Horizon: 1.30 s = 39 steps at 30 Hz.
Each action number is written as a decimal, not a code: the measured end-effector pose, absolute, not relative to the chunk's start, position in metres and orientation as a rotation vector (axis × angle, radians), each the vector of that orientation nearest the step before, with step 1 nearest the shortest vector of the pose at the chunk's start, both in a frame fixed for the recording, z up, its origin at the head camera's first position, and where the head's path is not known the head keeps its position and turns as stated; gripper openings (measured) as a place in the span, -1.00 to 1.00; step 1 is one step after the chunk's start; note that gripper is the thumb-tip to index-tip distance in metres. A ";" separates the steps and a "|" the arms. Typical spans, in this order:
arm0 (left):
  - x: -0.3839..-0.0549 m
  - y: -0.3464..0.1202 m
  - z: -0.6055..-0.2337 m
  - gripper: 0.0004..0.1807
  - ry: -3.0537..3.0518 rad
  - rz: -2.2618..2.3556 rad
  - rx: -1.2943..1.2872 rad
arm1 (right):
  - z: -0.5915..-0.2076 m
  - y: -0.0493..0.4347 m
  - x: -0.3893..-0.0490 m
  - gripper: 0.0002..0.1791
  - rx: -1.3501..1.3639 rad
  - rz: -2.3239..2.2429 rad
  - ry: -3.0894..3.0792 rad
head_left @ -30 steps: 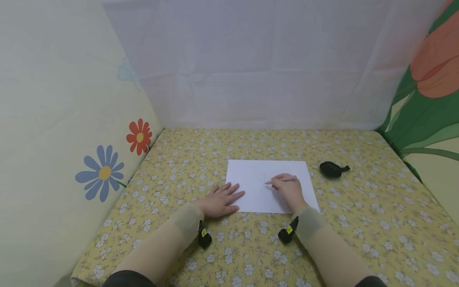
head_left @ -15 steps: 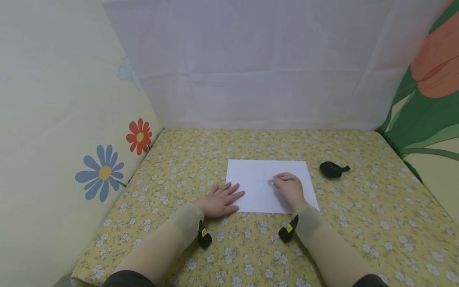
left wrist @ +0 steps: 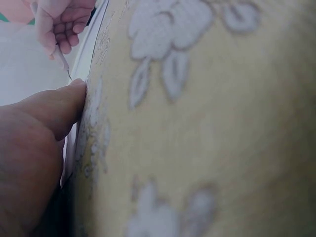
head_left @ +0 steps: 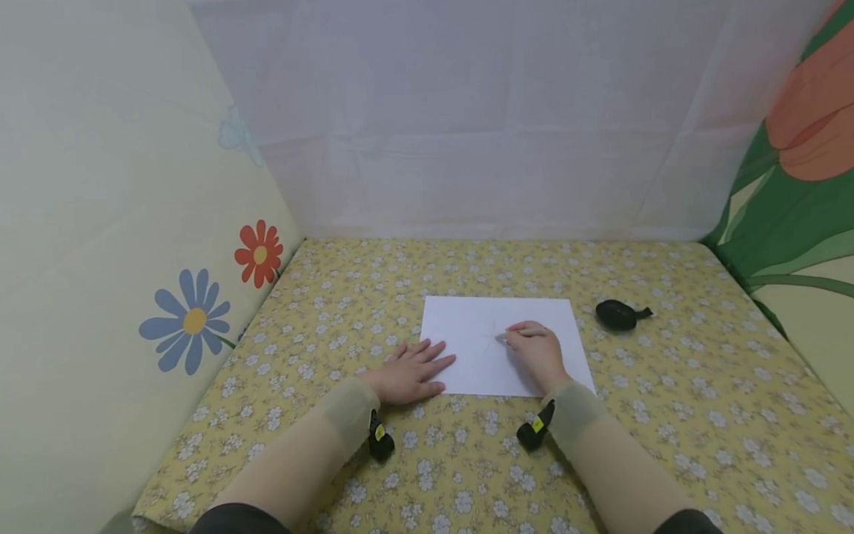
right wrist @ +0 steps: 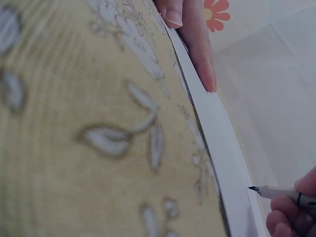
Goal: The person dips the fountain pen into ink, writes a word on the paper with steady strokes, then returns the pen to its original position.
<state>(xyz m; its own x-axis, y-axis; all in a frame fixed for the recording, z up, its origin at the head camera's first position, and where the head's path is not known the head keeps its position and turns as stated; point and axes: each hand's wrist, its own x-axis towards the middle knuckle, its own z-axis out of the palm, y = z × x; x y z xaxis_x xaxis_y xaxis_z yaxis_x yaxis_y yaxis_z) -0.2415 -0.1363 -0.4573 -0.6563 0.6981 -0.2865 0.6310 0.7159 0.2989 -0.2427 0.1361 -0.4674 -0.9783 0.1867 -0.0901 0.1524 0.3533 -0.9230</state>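
A white sheet of paper lies on the table with a few faint thin lines near its middle. My left hand rests flat with spread fingers over the sheet's lower left corner. In my right hand a slim grey fountain pen is pinched between thumb and fingers, its tip close over the faint lines. The right wrist view shows the pen's dark pointed nib against the paper, with the curled fingers behind it. In the left wrist view my left thumb lies at the paper's edge.
A black oval thing with a short narrow end lies right of the paper. A yellow floral cloth covers the table. A white sheet hangs behind it, and walls with painted flowers stand at the sides.
The pen tip has shifted slightly right and up across the sheet, and more of the faint lines show. My left hand and the paper have stayed put.
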 end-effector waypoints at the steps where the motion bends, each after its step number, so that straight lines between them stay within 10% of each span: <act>1: -0.241 -0.136 -0.457 -0.32 2.542 0.244 1.028 | -0.467 0.136 -0.243 -0.75 -0.328 1.745 -2.558; 39: -0.239 -0.136 -0.455 -0.32 2.544 0.232 0.999 | -0.465 0.136 -0.240 -0.78 -0.358 1.794 -2.564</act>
